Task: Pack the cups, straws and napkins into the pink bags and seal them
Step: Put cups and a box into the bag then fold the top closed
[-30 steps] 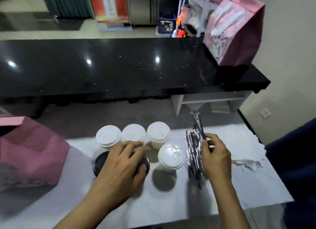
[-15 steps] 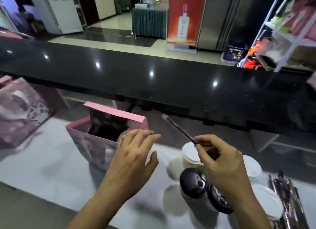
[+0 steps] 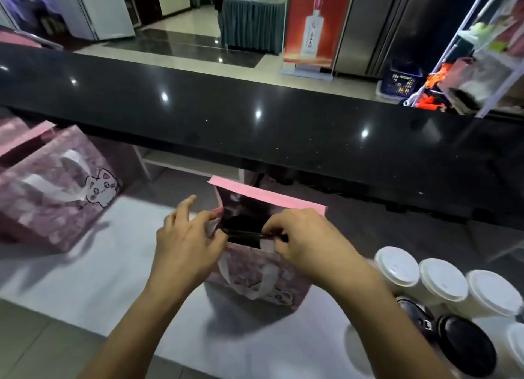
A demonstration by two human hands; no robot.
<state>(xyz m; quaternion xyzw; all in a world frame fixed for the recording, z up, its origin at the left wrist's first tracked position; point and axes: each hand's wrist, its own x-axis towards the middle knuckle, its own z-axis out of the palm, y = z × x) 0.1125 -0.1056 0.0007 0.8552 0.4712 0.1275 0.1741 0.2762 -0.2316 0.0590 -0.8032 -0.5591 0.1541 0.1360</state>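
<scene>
An open pink bag (image 3: 263,276) with a cat print and white handles stands in the middle of the white table (image 3: 113,265), its pink flap (image 3: 266,197) raised at the back. A dark-lidded cup (image 3: 243,223) shows inside it. A thin wrapped straw (image 3: 245,232) lies level across the bag's mouth. My left hand (image 3: 187,242) pinches its left end by the bag's rim, and my right hand (image 3: 306,242) pinches its right end. White-lidded cups (image 3: 443,279) and black-lidded cups (image 3: 467,347) stand at the right.
A second pink bag (image 3: 51,186) lies tilted at the left of the table. A long black counter (image 3: 255,118) runs behind the table. A metal shelf rack (image 3: 482,67) stands at the far right.
The view swung left from the cups to the open bag. My right hand carried the straw over the bag's mouth, and my left hand came in to pinch its other end.
</scene>
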